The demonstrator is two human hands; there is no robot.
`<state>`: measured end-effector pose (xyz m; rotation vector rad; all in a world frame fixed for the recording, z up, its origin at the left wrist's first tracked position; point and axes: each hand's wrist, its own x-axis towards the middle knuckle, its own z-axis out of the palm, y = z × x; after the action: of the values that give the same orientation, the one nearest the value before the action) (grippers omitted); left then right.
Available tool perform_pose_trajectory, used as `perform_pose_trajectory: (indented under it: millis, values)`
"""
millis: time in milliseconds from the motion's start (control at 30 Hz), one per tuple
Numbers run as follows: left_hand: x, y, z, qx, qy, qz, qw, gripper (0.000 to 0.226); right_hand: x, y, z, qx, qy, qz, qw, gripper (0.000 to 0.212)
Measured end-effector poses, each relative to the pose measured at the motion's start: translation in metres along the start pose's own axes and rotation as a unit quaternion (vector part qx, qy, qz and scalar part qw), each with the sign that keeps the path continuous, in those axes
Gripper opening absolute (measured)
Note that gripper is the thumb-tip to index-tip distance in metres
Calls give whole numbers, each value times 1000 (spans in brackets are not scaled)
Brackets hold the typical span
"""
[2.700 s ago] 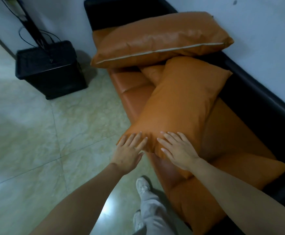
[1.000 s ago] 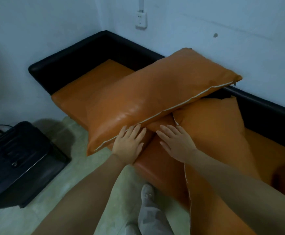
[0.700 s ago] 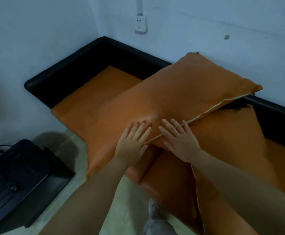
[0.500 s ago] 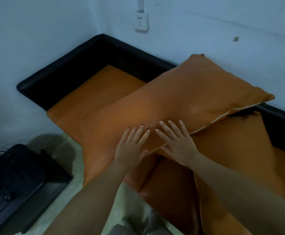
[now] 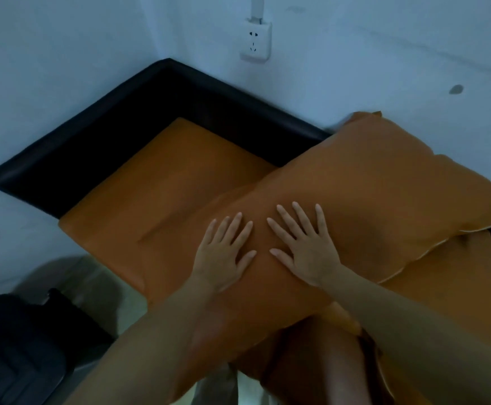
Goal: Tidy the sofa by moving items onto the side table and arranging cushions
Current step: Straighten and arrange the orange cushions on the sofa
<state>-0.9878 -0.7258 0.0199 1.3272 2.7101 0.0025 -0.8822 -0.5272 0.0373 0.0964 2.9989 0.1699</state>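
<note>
both palms flat on the top orange cushion [image 5: 355,200], pressing not gripping.
your left hand [image 5: 224,255] and right hand [image 5: 305,249] lie side by side, fingers spread, holding nothing; likely flattening or sliding it. it sits diagonally across the sofa seat [image 5: 180,171], its far corner up at the wall, overlapping a second cushion [image 5: 443,287]. black side table [image 5: 13,346] is on the floor, lower left.

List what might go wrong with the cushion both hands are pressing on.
1. The top cushion lies askew across a lower cushion; it may slide as the left hand and right hand push with flat palms.
2. Its near end overhangs the sofa seat, so it might tip toward the floor.
</note>
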Motion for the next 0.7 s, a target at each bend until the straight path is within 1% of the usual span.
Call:
perform_pose_trajectory:
  millis: [133, 267, 367, 500, 633, 700]
  values:
    - [22, -37, 7, -32, -17, 3, 999, 66, 54, -9, -10, 10, -14, 5, 1000, 67]
    - [42, -72, 17, -69, -36, -14, 997, 73, 96, -12, -12, 2, -50, 11, 999, 71]
    - [50, -81, 29, -105, -50, -18, 993, 80, 106, -13, -5, -6, -60, 8, 998, 71]
    - [57, -84, 44, -152, -68, 8, 986, 84, 105, -18, 15, -28, -75, 3, 997, 68]
    - [59, -81, 58, -160, -44, 1, 986, 80, 106, -19, 33, -40, -54, 2, 998, 64]
    - [59, -78, 65, -147, -33, -6, 989, 76, 106, -19, 42, -34, -29, 7, 999, 60]
